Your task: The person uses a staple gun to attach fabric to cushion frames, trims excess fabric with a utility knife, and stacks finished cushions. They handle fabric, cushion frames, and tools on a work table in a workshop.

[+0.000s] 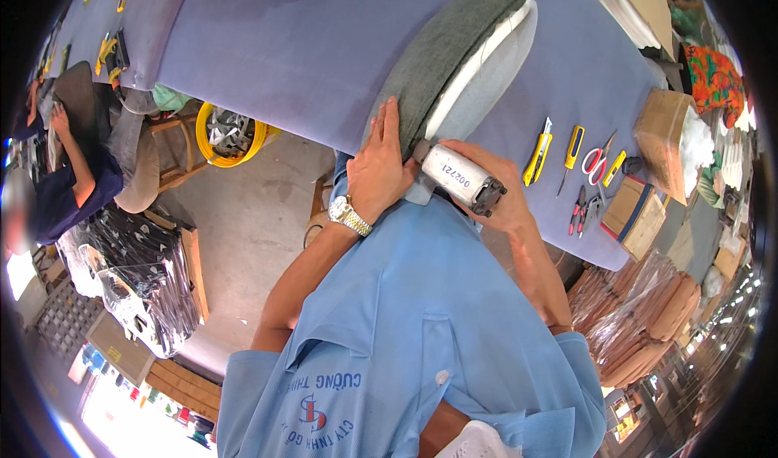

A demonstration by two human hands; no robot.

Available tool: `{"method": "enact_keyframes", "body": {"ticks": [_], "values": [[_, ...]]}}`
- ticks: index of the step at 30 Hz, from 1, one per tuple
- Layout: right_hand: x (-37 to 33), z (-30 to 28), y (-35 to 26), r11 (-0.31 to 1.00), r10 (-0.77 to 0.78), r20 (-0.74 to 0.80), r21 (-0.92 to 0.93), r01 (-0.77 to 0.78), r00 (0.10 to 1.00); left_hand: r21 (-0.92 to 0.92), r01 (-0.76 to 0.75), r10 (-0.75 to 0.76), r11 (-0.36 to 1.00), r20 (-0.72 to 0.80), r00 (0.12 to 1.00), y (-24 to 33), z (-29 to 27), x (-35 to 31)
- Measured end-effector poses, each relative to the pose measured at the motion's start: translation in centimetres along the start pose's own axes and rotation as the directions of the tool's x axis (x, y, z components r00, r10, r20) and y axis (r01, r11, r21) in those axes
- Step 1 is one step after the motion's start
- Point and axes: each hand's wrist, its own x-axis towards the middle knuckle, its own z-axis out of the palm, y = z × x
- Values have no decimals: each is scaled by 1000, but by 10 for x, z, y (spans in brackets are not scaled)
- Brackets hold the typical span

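Observation:
A long curved cushion piece [433, 53] in dark grey-green fabric lies on the padded table, its open side showing white padding [478, 63] and a paler grey fabric flap. My left hand [379, 166], with a watch on its wrist, rests on the near end of the piece, fingers stretched out along the dark fabric. In my right hand [504, 189] is a white staple gun [460, 176], gripped with its nose against the near end of the cushion piece. Its handle is mostly hidden by the hand.
Right of the cushion lie a yellow cutter [537, 154], a screwdriver [574, 149], red-handled scissors [596, 163] and pliers [578, 212]. A cardboard box [660, 134] stands beyond them. Left are a yellow bucket [202, 134] of metal pieces and a co-worker's arm [77, 162].

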Motion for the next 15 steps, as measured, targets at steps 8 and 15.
{"method": "enact_keyframes", "body": {"ticks": [8, 15], "values": [[0, 10, -4, 997, 68, -26, -36, -69, 997, -27, -2, 1, 1000, -20, 1000, -2, 4, 2], [-12, 5, 1, 999, 8, -2, -34, -8, 1000, -3, -53, 53, 999, -41, 998, -4, 7, -1]]}}
